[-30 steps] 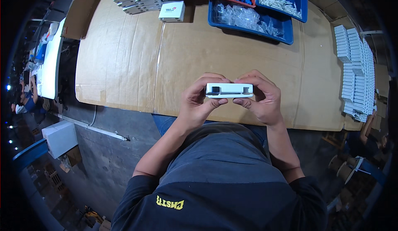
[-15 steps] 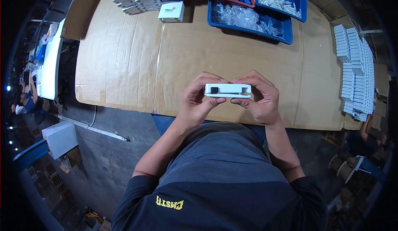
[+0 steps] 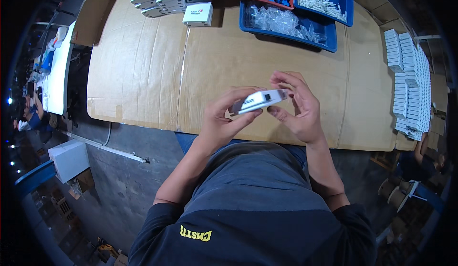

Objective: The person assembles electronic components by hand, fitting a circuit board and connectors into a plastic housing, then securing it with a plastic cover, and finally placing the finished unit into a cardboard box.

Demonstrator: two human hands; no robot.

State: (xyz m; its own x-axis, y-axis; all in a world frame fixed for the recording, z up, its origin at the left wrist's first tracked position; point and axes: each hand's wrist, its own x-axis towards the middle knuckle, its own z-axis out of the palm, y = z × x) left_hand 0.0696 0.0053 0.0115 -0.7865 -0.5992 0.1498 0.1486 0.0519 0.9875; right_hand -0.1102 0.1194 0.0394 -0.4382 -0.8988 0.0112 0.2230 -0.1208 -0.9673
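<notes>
Casing (image 3: 255,101), dark-marked, pinched by left fingers (image 3: 246,118); right fingers (image 3: 283,115) parted; shirt lettering (image 3: 195,233) yellow.

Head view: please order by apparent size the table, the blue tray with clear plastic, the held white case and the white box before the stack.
1. Table
2. Blue tray
3. Held case and white box: too alike to rank; the case seems nearer the camera.
</notes>
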